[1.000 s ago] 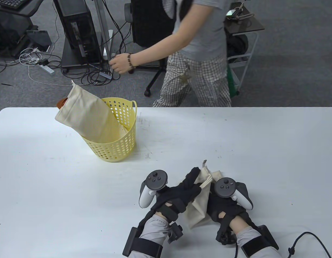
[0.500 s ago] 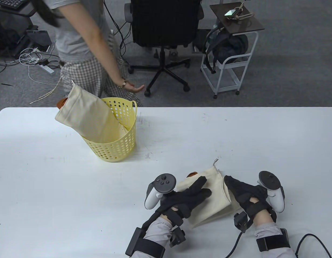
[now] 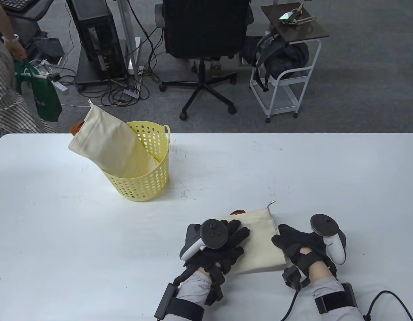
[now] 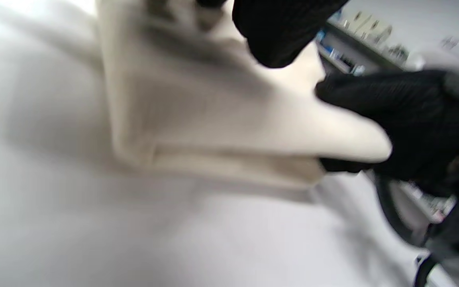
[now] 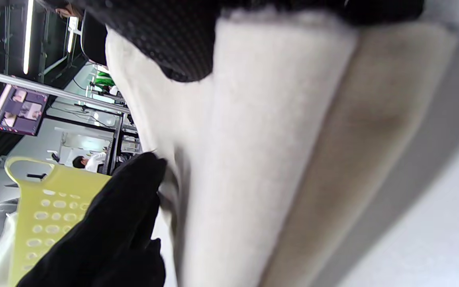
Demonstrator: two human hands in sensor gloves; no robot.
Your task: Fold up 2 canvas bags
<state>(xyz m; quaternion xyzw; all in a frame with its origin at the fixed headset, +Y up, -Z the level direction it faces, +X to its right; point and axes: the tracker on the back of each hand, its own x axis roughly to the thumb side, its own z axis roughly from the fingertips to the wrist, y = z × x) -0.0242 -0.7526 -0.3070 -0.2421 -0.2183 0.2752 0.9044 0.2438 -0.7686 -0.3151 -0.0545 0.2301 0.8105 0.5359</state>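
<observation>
A cream canvas bag [image 3: 260, 235] lies folded flat on the white table [image 3: 92, 234] near the front edge, with a brown tab at its far left corner. My left hand [image 3: 238, 234] rests with its fingers spread flat on the bag's left part. My right hand [image 3: 280, 239] is at the bag's right edge; in the left wrist view it [image 4: 412, 119] pinches that edge of the bag [image 4: 213, 119]. A second canvas bag [image 3: 109, 147] sticks out of a yellow basket [image 3: 149, 187] at the back left.
A person with a green bag [image 3: 42, 90] stands past the table's far left corner. An office chair [image 3: 203, 40] and a white cart [image 3: 286, 83] stand on the floor behind the table. A cable [image 3: 390, 301] lies at the front right.
The bag, held up between my hands a second ago, now lies folded flat. My right hand moved to its right edge and my left hand came down on it. The person walked off left.
</observation>
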